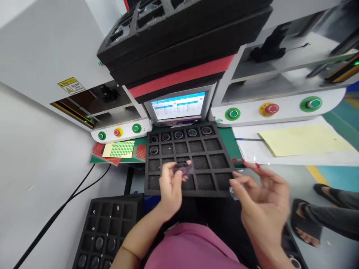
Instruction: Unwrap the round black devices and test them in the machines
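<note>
Left hand (171,183): thumb and fingers pinching dark round piece (182,169), held above foam tray (198,191). Left of those fingers, lower down: second foam tray (108,220) with round pieces. Beyond fingertips: screen (178,107). Right hand (262,200): fingers loosely spread, thumb and index close around small clear piece (233,193), beside tray's right edge.
</note>
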`<state>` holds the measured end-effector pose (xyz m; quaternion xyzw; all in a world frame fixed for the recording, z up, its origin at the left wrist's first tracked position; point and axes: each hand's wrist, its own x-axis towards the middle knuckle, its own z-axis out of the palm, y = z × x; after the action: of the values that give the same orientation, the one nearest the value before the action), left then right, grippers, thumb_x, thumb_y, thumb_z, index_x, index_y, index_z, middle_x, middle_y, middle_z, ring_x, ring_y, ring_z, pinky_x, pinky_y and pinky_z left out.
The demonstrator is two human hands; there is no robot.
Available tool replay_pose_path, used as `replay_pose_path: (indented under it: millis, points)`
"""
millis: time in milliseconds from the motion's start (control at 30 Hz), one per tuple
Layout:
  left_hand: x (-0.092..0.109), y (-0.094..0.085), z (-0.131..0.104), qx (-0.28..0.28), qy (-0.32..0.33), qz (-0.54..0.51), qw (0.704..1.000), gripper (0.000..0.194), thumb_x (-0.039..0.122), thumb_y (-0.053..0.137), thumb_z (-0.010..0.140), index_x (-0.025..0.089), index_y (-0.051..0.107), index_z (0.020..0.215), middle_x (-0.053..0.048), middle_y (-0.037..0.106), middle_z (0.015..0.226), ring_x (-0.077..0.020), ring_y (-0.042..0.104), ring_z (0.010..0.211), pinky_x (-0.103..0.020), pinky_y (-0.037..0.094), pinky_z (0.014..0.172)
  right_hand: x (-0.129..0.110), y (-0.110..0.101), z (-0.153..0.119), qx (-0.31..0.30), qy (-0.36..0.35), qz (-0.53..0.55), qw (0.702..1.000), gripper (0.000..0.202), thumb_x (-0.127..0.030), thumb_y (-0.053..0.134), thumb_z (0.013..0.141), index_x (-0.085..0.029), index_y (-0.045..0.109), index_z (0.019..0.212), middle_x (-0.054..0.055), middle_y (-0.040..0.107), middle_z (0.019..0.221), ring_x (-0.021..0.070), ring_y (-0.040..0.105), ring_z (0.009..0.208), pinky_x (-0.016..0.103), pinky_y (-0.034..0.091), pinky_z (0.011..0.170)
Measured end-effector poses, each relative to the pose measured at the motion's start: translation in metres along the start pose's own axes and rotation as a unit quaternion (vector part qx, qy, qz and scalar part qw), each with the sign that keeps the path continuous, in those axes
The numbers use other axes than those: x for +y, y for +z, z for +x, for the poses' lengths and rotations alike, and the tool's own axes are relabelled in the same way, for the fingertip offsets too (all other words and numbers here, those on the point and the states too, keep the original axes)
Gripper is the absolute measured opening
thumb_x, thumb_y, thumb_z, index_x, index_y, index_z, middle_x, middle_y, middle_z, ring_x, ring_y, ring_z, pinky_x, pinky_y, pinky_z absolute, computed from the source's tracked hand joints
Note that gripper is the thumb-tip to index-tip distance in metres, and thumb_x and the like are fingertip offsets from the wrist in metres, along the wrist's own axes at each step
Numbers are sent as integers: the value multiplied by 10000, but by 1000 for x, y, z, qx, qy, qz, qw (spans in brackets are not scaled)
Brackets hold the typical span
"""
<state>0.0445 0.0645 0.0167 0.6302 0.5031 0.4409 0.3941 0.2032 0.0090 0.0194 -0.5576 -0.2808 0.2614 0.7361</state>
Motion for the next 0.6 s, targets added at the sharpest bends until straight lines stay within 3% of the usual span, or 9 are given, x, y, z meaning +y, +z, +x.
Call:
replay_pose_path:
  millis: [33, 100, 267, 433, 600]
  points:
    - [-14, -7, 12, 22, 33, 96, 995, 296, 410, 344, 1027, 174, 497, 1119, -114, 737, 994, -158, 694, 758, -267, 543, 685, 2, -5, 1, 13, 0, -5, 1000, 424, -232, 798, 737, -261, 531, 1065, 41, 574, 1185, 84, 604, 630, 512, 456, 1041]
    - [-41, -21, 41, 23, 50, 174, 983, 235, 351, 420, 1006, 169, 544, 1087, -123, 728, 983, -209, 695, 871, -330, 538, 769, 7, -13, 2, 20, 11, -10, 1000, 405, -268, 795, 745, -266, 530, 1051, 34, 582, 1164, 95, 603, 641, 502, 462, 1035]
    - [-85, -39, 103, -88, 88, 313, 942, 93, 145, 653, 867, 197, 693, 933, -109, 720, 1132, -277, 596, 1147, -476, 403, 1048, 14, -23, -4, 21, 70, 11, 997, 396, -303, 801, 742, -258, 551, 1046, 25, 593, 1175, 103, 635, 694, 427, 488, 1003]
    - [-98, -42, 118, -219, 99, 406, 882, 145, 196, 587, 939, 154, 678, 1044, -81, 693, 1121, -224, 625, 1082, -459, 471, 984, 19, -28, -6, 48, 107, 24, 993, 412, -293, 830, 701, -277, 569, 1020, 0, 612, 1174, 115, 666, 751, 339, 508, 948]
    - [-87, -59, 129, -309, 96, 464, 825, 172, 272, 588, 951, 161, 671, 1054, -69, 679, 1137, -204, 630, 1072, -432, 494, 974, 22, -30, -3, 34, 114, 27, 993, 414, -281, 830, 687, -254, 565, 1004, 1, 624, 1142, 98, 653, 673, 341, 539, 870]
